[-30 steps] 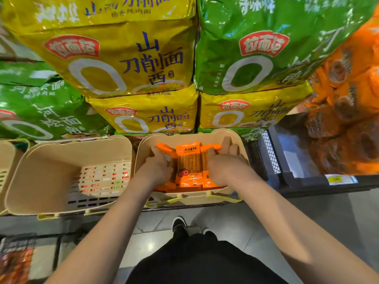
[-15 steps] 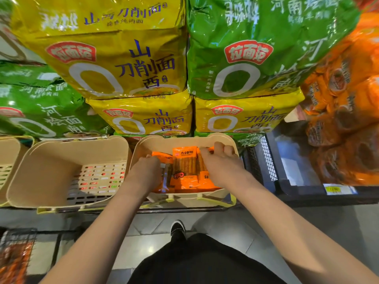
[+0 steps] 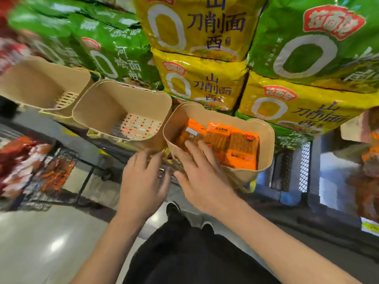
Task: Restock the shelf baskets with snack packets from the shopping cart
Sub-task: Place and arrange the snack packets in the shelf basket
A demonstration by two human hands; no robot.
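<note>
Overhead, yellow noodle bags (image 3: 205,83) read "山西刀削面", green bags (image 3: 123,58) "河南烩面".

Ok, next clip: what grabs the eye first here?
The orange snack packets lying in the rightmost beige basket, with both hands open before it. Behind, big yellow noodle bags and green noodle bags fill the shelf; the middle basket holds no packets.

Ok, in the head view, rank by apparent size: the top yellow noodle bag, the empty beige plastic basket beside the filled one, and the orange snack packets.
1. Top yellow noodle bag, though partly cropped.
2. Empty beige plastic basket, looking nearly as large; nearness makes this unsure.
3. Orange snack packets, clearly smallest.
</note>
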